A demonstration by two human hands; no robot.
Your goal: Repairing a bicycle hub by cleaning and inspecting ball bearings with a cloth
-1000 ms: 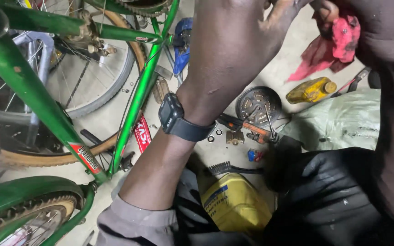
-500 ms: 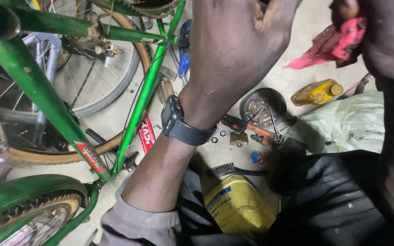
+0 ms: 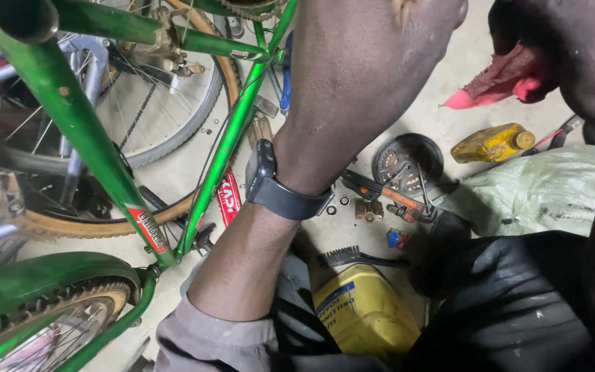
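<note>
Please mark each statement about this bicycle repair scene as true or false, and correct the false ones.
1. The bicycle frame is green. True.
2. A black watch sits on the left wrist. True.
3. The right hand holds a blue rag. False: the rag is red-pink.
4. The yellow bottle stands upright. False: it lies on its side on the floor.
5. A yellow canister is below the left forearm. True.

The left hand (image 3: 373, 62), a black watch (image 3: 277, 189) on its wrist, reaches up at twelve o'clock beside the green bicycle frame (image 3: 84, 131); the right hand (image 3: 573, 55) at two o'clock grips a red rag (image 3: 500, 83); a yellow canister (image 3: 363, 313) sits at six o'clock.
</note>
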